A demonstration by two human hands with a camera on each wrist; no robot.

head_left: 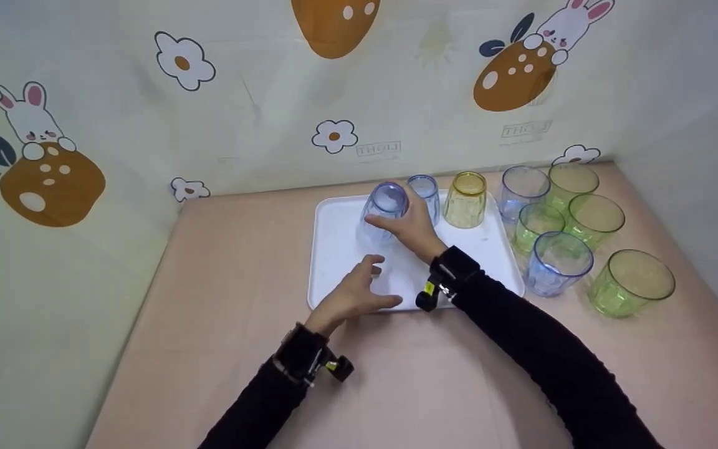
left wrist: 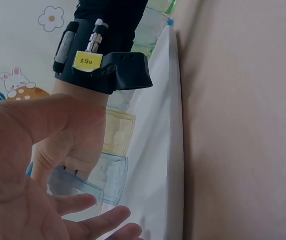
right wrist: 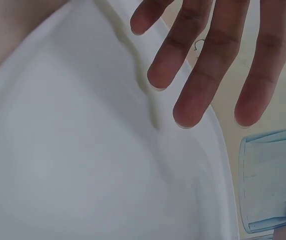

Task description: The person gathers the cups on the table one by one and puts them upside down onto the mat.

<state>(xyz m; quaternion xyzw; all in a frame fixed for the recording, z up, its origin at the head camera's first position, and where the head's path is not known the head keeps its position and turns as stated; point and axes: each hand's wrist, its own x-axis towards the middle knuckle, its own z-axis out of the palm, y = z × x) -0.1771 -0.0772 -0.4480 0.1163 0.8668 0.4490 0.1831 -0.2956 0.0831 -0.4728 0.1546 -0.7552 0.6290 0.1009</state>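
Observation:
My right hand (head_left: pixel 414 232) grips a blue glass (head_left: pixel 389 198) that is turned upside down, thumb at its near left side. In the right wrist view this glass (right wrist: pixel 270 180) hangs rim down close over the far edge of the white tray (head_left: pixel 340 274). My left hand (head_left: pixel 354 293) is held above the tray's front edge, fingers spread and apart from the glass; its palm (left wrist: pixel 12 165) fills the lower left of the left wrist view. Behind my right hand a second blue glass (head_left: pixel 426 190) and a yellow glass (head_left: pixel 466 201) stand inverted on the tray.
Right of the tray several upright glasses stand close together, among them a blue glass (head_left: pixel 560 265) and a green glass (head_left: pixel 631 285). A patterned cloth wall (head_left: pixel 259 125) rises along the back and sides of the pinkish table (head_left: pixel 222 280).

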